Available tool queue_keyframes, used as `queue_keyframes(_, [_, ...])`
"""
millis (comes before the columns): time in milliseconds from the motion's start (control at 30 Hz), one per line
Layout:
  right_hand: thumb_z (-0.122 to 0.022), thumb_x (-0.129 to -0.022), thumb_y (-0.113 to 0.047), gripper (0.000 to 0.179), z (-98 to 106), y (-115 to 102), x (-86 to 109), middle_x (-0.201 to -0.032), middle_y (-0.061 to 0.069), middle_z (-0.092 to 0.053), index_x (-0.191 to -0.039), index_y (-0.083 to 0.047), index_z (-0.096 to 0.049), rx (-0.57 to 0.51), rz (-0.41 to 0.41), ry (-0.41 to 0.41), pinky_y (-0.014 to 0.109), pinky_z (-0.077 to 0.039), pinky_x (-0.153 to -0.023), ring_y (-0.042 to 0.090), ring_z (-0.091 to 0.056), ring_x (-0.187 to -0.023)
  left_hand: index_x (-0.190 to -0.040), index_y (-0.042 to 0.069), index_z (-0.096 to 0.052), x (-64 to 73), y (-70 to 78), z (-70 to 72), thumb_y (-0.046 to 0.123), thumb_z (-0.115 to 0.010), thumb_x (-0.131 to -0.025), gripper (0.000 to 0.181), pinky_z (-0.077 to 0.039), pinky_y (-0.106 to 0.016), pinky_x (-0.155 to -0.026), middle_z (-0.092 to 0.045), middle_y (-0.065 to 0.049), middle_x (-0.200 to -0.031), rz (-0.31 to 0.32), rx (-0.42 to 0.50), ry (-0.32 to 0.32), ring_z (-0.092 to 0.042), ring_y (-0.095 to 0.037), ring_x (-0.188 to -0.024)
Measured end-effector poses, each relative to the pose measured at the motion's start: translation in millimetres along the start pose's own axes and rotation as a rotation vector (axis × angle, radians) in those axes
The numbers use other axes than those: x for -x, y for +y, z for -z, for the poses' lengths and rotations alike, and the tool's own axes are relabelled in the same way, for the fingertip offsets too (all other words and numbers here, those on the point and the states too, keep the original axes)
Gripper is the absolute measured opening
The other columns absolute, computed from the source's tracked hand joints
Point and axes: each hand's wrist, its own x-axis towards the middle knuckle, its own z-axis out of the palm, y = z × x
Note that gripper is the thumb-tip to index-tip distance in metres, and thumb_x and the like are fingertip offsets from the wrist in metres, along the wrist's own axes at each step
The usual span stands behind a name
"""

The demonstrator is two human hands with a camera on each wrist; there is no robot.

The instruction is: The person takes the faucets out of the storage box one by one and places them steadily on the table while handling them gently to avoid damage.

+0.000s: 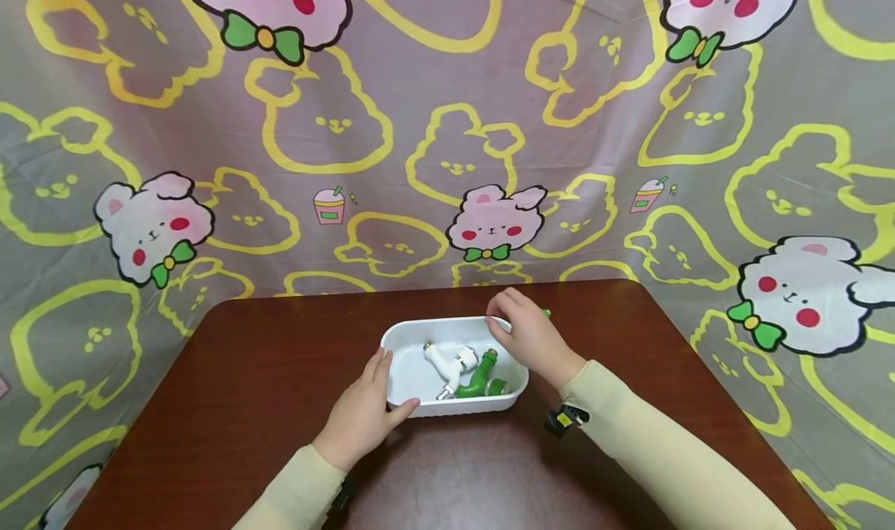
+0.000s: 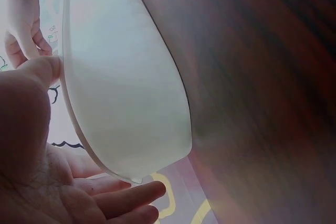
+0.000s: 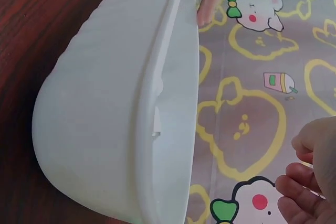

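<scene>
A white plastic basin [image 1: 457, 408] stands on the table. Inside it lie a white tap [image 1: 447, 367] with a metal spout end and, leaning against it, a green tap [image 1: 482, 378] with a brass-coloured threaded end. My left hand [image 1: 365, 406] rests at the basin's left end, thumb at the near rim, fingers extended along the end wall; the left wrist view shows the palm spread beside the rim. Over the far right rim is my right hand [image 1: 527, 336], its fingers loosely bent with nothing between them. Behind that hand a small green piece [image 1: 548, 313] peeks out, mostly hidden.
The dark reddish-brown wooden table [image 1: 280, 406] carries the basin near its middle. A patterned cloth [image 1: 391, 165] with cartoon bears hangs around the table's back and sides. A small black device [image 1: 565, 420] sits at the right wrist.
</scene>
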Motion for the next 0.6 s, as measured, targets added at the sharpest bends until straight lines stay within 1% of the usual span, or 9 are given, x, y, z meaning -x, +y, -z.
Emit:
queue_keyframes(133, [-0.075, -0.093, -0.01, 0.012, 0.4, 0.3, -2.6, -0.099, 0.004, -0.062, -0.1, -0.011, -0.065, 0.013, 0.026, -0.015, 0.036, -0.058, -0.084, 0.022, -0.063, -0.091, -0.15, -0.01, -0.042, 0.2, 0.3, 1.2, 0.048, -0.078, -0.09, 0.091, -0.057, -0.052, -0.091, -0.042, -0.031, -0.156, 0.004, 0.002, -0.009, -0.067, -0.045, -0.114])
queue_keyframes(233, [-0.076, -0.093, -0.01, 0.013, -0.6, 1.2, -4.1, -0.101, 0.004, -0.064, -0.102, -0.011, -0.066, 0.018, 0.041, -0.047, 0.037, -0.058, -0.086, 0.021, -0.065, -0.092, -0.15, -0.01, -0.042, 0.5, 0.3, 2.0, 0.048, -0.078, -0.09, 0.091, -0.057, -0.051, -0.091, -0.042, -0.031, -0.156, 0.004, 0.006, -0.012, -0.068, -0.044, -0.114])
queue_keyframes(367, [-0.076, -0.094, -0.014, 0.016, -1.2, 0.2, -6.3, -0.106, 0.003, -0.064, -0.108, -0.011, -0.067, 0.025, 0.046, -0.136, 0.037, -0.058, -0.091, 0.022, -0.067, -0.1, -0.15, -0.011, -0.043, 0.7, 0.8, 3.4, 0.047, -0.079, -0.089, 0.091, -0.057, -0.051, -0.091, -0.042, -0.032, -0.155, 0.003, 0.013, -0.011, -0.068, -0.044, -0.114])
queue_keyframes(500, [-0.076, -0.095, -0.018, 0.021, -1.5, -2.3, -9.3, -0.11, 0.004, -0.065, -0.114, -0.01, -0.068, 0.033, 0.052, -0.225, 0.037, -0.058, -0.093, 0.021, -0.066, -0.102, -0.149, -0.011, -0.043, 0.7, 1.3, 4.4, 0.046, -0.079, -0.089, 0.091, -0.057, -0.052, -0.091, -0.042, -0.032, -0.155, 0.002, 0.016, -0.007, -0.067, -0.045, -0.114])
queue_keyframes(600, [-0.076, -0.095, -0.019, 0.023, -2.7, -3.8, -12.3, -0.112, 0.004, -0.065, -0.115, -0.01, -0.069, 0.042, 0.062, -0.267, 0.036, -0.057, -0.093, 0.019, -0.065, -0.102, -0.149, -0.011, -0.043, 0.5, 1.2, 4.8, 0.047, -0.079, -0.089, 0.091, -0.057, -0.052, -0.092, -0.043, -0.032, -0.154, -0.005, 0.01, -0.003, -0.067, -0.045, -0.115])
